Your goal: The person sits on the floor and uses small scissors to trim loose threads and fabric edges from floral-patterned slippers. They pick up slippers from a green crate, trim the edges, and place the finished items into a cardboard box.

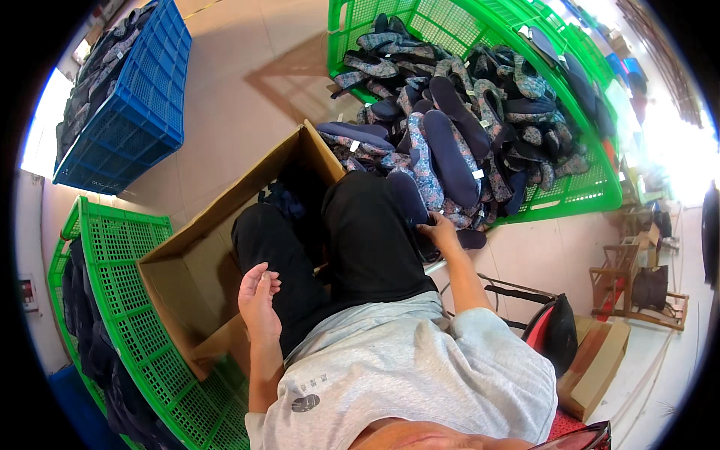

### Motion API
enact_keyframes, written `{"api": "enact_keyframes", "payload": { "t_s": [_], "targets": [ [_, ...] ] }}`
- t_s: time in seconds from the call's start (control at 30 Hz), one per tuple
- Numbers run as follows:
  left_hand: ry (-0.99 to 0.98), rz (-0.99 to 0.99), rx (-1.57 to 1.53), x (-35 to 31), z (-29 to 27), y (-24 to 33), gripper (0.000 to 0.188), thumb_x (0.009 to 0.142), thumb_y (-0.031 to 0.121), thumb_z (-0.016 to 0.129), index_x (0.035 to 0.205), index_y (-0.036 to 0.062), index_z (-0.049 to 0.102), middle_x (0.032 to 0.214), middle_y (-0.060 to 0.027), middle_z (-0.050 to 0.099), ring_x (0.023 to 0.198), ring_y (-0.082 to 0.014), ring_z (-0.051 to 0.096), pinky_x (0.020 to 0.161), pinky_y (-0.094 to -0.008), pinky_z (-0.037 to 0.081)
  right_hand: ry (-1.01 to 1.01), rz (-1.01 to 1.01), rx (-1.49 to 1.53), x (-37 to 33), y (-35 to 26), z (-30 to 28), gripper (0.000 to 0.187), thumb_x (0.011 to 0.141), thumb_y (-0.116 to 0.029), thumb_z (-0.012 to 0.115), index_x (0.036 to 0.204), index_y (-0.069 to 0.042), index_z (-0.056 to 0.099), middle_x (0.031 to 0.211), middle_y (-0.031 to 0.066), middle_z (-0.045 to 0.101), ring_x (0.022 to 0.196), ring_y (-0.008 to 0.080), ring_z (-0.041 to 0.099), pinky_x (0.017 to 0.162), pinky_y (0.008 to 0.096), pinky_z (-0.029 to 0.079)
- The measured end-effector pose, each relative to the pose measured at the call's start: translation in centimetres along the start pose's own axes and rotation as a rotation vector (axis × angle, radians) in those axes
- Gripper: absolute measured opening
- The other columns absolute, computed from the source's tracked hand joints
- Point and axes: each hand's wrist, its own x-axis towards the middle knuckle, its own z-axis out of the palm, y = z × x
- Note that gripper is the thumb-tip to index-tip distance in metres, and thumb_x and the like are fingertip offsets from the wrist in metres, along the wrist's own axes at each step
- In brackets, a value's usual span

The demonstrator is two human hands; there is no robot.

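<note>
I sit with my legs in black trousers stretched forward. My left hand (259, 296) rests palm up over my left thigh, fingers loosely curled and holding nothing. My right hand (439, 231) reaches past my right knee and grips a dark navy shoe piece (409, 199) at the near edge of a big pile of navy and floral-patterned shoe uppers (457, 135). The pile fills a green plastic crate (390, 15) in front of me. An open cardboard box (195, 262) sits by my left leg with dark pieces inside.
A blue crate (142, 97) with dark items stands at the far left. A second green crate (142, 315) of dark pieces lies at my left side. Wooden stools (637, 292) and a small cardboard box (600, 367) are at right, near a black and red object (551, 330).
</note>
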Motion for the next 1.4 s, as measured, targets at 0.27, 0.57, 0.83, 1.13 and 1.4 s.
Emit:
{"api": "enact_keyframes", "payload": {
  "t_s": [0.27,0.57,0.83,1.13,1.4],
  "targets": [
    [-0.031,-0.005,0.018,0.1,-0.2,0.7,0.021,0.096,0.007,0.058,0.116,0.0028,0.062,0.094,-0.0053,0.068,0.080,-0.0089,0.062,0.072,-0.0217,0.050,0.287,-0.132,0.082,-2.1,-4.4,-2.5,0.037,0.079,-0.015,0.078,0.108,0.002,0.065,0.094,0.0136,0.071,0.085,0.0212,0.066,0.081,0.0323,0.050],
    [-0.096,0.203,0.119,0.6,1.8,3.9,0.019,0.094,0.004,0.059,0.112,-0.0008,0.065,0.096,-0.0056,0.067,0.088,-0.0119,0.062,0.080,-0.0236,0.049,-0.187,-0.541,0.752,-4.1,-18.9,-6.3,0.044,0.086,0.003,0.069,0.129,0.001,0.058,0.108,0.0020,0.066,0.096,0.0070,0.060,0.087,0.0231,0.048],
    [-0.672,0.413,-0.013,1.5,1.5,6.8,0.040,0.092,0.009,0.067,0.130,0.0007,0.057,0.128,-0.0094,0.059,0.120,-0.0184,0.054,0.106,-0.0317,0.037,-1.152,-0.461,0.754,-10.1,-23.6,5.2,0.044,0.091,-0.019,0.070,0.129,-0.003,0.054,0.113,0.0010,0.063,0.099,0.0095,0.059,0.086,0.0258,0.048],
    [-0.348,0.042,-0.296,1.5,-0.1,6.6,0.052,0.093,0.016,0.067,0.140,0.0042,0.048,0.117,-0.0086,0.062,0.097,-0.0135,0.061,0.085,-0.0337,0.053,-1.250,0.101,0.836,-14.4,-21.3,15.6,0.027,0.095,-0.018,0.062,0.118,-0.003,0.062,0.098,0.0061,0.069,0.081,0.0109,0.067,0.071,0.0224,0.053],
    [-0.305,0.273,1.284,1.6,-0.3,9.7,0.070,0.080,0.034,0.071,0.143,0.0157,0.047,0.106,-0.0188,0.064,0.099,-0.0372,0.062,0.087,-0.0404,0.050,-0.932,-0.082,0.906,-13.4,-21.5,14.4,0.015,0.097,-0.018,0.060,0.109,-0.007,0.062,0.093,0.0043,0.067,0.056,0.0043,0.045,0.043,0.0173,0.027]
  ]
}}
